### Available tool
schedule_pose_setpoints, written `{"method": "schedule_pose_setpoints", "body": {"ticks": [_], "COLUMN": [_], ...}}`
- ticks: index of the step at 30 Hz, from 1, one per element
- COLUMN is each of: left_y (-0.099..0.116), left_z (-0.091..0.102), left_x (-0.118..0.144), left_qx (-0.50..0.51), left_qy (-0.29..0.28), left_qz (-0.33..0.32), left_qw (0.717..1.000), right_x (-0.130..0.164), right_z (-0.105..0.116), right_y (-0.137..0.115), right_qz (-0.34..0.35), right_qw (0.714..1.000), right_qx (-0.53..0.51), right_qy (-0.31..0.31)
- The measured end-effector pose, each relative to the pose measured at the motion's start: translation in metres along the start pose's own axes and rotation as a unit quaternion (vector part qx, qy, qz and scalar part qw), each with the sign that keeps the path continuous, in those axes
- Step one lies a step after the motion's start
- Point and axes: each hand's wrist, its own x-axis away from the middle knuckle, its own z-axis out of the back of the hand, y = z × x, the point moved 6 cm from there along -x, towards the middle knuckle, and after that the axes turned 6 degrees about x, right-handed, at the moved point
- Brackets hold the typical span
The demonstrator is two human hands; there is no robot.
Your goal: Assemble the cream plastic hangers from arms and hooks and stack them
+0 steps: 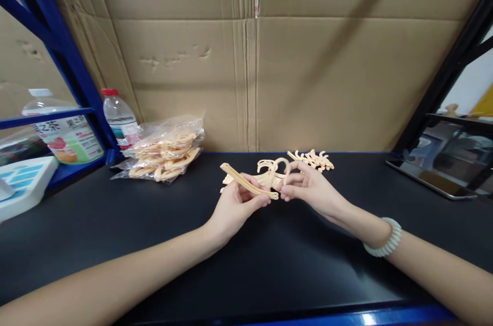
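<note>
My left hand (243, 198) is closed around a long, slightly bent cream-coloured strip (246, 183), which slants down to the right. Between the fingertips of my right hand (304, 185) is a curved, hook-shaped cream piece (281, 161), its bend pointing up. The two pieces are close together, and I cannot tell whether they touch. Behind my hands, more cream pieces (265, 178) lie on the black table, partly hidden by my fingers. A pile of small curved cream pieces (314, 159) lies farther back, beyond my right hand.
Clear plastic bags of cream pieces (165, 154) lie at the left back, beside a red-capped bottle (120, 119). A white tray with blue sections (29, 182) is at far left. A dark tablet (431, 179) lies right. Cardboard (185, 69) walls the black table (246, 264) behind.
</note>
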Motion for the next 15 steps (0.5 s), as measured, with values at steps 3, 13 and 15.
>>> {"method": "schedule_pose_setpoints", "body": {"ticks": [3, 13, 15], "left_y": [0.0009, 0.0034, 0.0047], "left_z": [0.0000, 0.0008, 0.0003], "left_x": [-0.0006, -0.0002, -0.0002], "left_qx": [-0.020, -0.053, -0.066], "left_qy": [-0.003, 0.002, 0.001], "left_qz": [-0.007, -0.025, -0.032], "left_qw": [1.000, 0.998, 0.997], "right_x": [0.0003, -0.0004, 0.0010], "right_z": [0.0009, 0.0021, -0.0025], "right_y": [0.0038, 0.0067, 0.0080], "right_qz": [-0.014, -0.031, -0.055], "right_qw": [1.000, 0.999, 0.997], "right_qx": [-0.019, -0.024, -0.039], "right_qy": [-0.001, -0.009, -0.035]}}
